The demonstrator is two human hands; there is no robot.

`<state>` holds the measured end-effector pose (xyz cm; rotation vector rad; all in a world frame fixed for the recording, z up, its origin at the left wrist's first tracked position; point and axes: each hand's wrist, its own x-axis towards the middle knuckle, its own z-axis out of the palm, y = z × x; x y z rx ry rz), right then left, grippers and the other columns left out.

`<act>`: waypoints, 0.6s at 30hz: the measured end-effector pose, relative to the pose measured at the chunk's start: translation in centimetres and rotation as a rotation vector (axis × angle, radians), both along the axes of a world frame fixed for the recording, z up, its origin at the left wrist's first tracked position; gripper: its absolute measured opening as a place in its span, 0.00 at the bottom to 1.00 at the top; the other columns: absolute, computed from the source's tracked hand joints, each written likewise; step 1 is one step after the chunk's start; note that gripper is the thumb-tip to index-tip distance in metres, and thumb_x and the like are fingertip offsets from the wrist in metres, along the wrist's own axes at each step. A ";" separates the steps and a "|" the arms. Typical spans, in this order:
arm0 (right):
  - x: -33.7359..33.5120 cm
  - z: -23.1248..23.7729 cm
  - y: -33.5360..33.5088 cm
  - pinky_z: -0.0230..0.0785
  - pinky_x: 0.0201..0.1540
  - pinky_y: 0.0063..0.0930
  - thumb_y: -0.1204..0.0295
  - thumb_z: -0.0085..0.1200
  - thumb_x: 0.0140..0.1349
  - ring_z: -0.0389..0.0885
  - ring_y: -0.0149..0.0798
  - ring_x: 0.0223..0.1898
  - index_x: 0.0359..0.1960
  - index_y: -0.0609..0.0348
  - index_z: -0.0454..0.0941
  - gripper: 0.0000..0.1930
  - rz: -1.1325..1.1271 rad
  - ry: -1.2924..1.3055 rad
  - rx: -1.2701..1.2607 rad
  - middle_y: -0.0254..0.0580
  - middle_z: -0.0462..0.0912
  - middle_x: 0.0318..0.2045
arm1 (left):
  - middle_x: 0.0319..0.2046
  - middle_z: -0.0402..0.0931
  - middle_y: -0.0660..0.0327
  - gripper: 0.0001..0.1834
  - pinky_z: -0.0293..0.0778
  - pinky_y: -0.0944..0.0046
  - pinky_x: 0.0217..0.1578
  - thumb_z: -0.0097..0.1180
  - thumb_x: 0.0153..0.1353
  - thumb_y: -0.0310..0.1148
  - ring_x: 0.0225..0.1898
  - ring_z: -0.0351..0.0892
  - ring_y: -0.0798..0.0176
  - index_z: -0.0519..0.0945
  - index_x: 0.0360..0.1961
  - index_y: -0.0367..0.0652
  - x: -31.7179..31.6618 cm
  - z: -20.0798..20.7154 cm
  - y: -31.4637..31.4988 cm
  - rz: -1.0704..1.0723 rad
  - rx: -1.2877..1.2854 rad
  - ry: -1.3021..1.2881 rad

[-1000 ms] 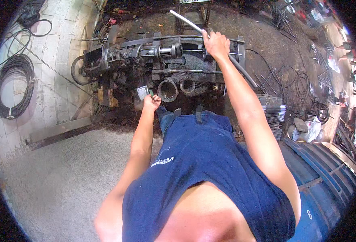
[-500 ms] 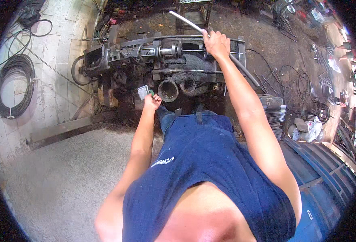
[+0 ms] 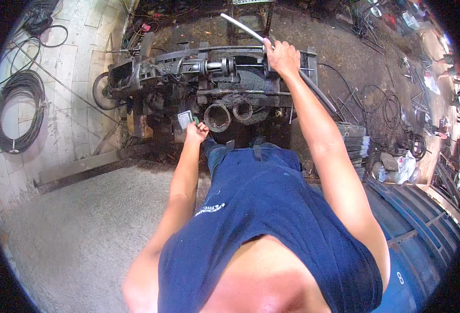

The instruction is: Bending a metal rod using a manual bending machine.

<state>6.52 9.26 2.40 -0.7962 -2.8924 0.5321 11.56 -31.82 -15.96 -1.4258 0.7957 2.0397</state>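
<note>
Ahead of me stands a dark, greasy machine [image 3: 230,99] with a shaft, rails and two round openings facing me. My right hand [image 3: 283,57] is wrapped round a long metal bar [image 3: 242,28] that slants across the machine's right part. The bar's far end is bright silver, and its near length is dark. At the machine's near left side, my left hand [image 3: 200,131] has its fingers curled against a small pale grey box with a green part [image 3: 185,119]. The fingers partly hide where they meet it.
A coil of black cable [image 3: 18,112] hangs on the pale wall at left. Thin metal rods [image 3: 356,148] lie stacked at right, near a white plastic bag [image 3: 406,167]. Blue metal panels [image 3: 412,229] are at lower right; loose cables [image 3: 389,107] lie on the dark floor.
My right hand and the bar have shifted very slightly to the right. The left hand stays at the small grey box.
</note>
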 end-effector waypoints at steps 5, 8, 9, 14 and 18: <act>0.0 -0.5 0.1 0.65 0.54 0.54 0.42 0.36 0.69 0.78 0.57 0.50 0.39 0.60 0.84 0.33 -0.008 0.004 -0.020 0.55 0.82 0.43 | 0.17 0.55 0.65 0.21 0.56 0.64 0.23 0.29 0.74 0.45 0.16 0.54 0.66 0.59 0.27 0.44 0.2 0.3 0.5 -0.008 -0.015 0.036; -0.2 -0.3 -0.2 0.65 0.53 0.53 0.42 0.36 0.69 0.78 0.57 0.50 0.39 0.59 0.84 0.33 0.008 0.001 0.011 0.55 0.82 0.43 | 0.18 0.55 0.65 0.20 0.56 0.63 0.23 0.28 0.74 0.45 0.16 0.55 0.66 0.59 0.27 0.44 0.0 0.2 0.3 -0.011 -0.004 0.031; 0.0 -0.1 -0.1 0.65 0.54 0.53 0.42 0.36 0.69 0.78 0.57 0.50 0.39 0.59 0.84 0.33 0.003 0.009 0.012 0.55 0.82 0.43 | 0.18 0.55 0.65 0.21 0.56 0.64 0.23 0.29 0.74 0.45 0.16 0.55 0.66 0.59 0.27 0.44 0.0 0.1 0.2 -0.007 -0.006 0.022; 0.3 0.3 0.2 0.65 0.55 0.52 0.42 0.36 0.69 0.78 0.56 0.50 0.39 0.59 0.84 0.33 -0.019 -0.025 -0.026 0.54 0.81 0.44 | 0.17 0.55 0.65 0.20 0.56 0.64 0.23 0.29 0.74 0.45 0.16 0.55 0.66 0.60 0.27 0.44 0.0 0.0 0.3 -0.010 -0.013 0.009; 0.0 0.2 -0.2 0.65 0.55 0.52 0.41 0.35 0.68 0.78 0.56 0.50 0.40 0.59 0.83 0.34 -0.023 -0.031 -0.027 0.54 0.81 0.44 | 0.17 0.56 0.66 0.19 0.56 0.64 0.23 0.29 0.74 0.43 0.16 0.55 0.67 0.60 0.26 0.45 0.0 -0.2 0.1 -0.015 0.003 0.025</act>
